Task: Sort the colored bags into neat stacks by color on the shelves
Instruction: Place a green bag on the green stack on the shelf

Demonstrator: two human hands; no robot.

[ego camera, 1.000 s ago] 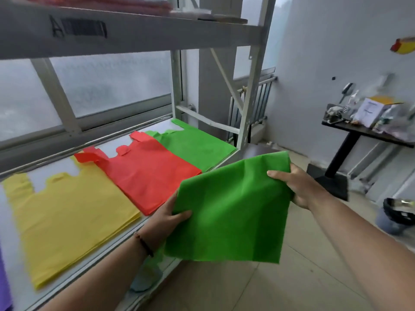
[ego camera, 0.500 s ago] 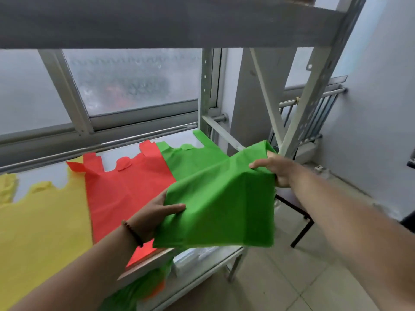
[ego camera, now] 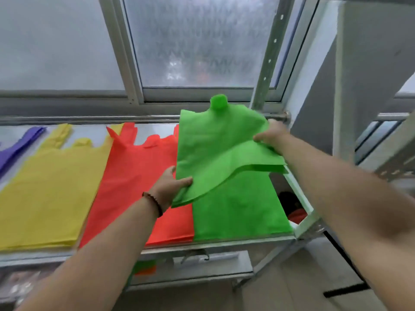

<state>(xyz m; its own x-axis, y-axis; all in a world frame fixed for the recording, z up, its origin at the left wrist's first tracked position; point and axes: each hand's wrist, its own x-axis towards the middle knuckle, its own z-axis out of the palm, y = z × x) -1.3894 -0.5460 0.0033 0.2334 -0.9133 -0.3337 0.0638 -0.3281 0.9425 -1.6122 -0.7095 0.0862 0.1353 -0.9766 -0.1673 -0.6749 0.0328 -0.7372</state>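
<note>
Both hands pinch a green bag [ego camera: 215, 153] above the green stack [ego camera: 238, 212] at the shelf's right end: left hand [ego camera: 168, 186] near edge, right hand [ego camera: 272, 136] far. Lower it flat, edges and handles aligned, clear of the red stack [ego camera: 139, 182].

Matt non-woven cloth green bag [ego camera: 215, 153] (creased) over a dull grey metal shelf [ego camera: 224, 242].

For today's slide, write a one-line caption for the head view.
Both hands, left and right, hold a green bag over the green stack beside the red stack.
</note>
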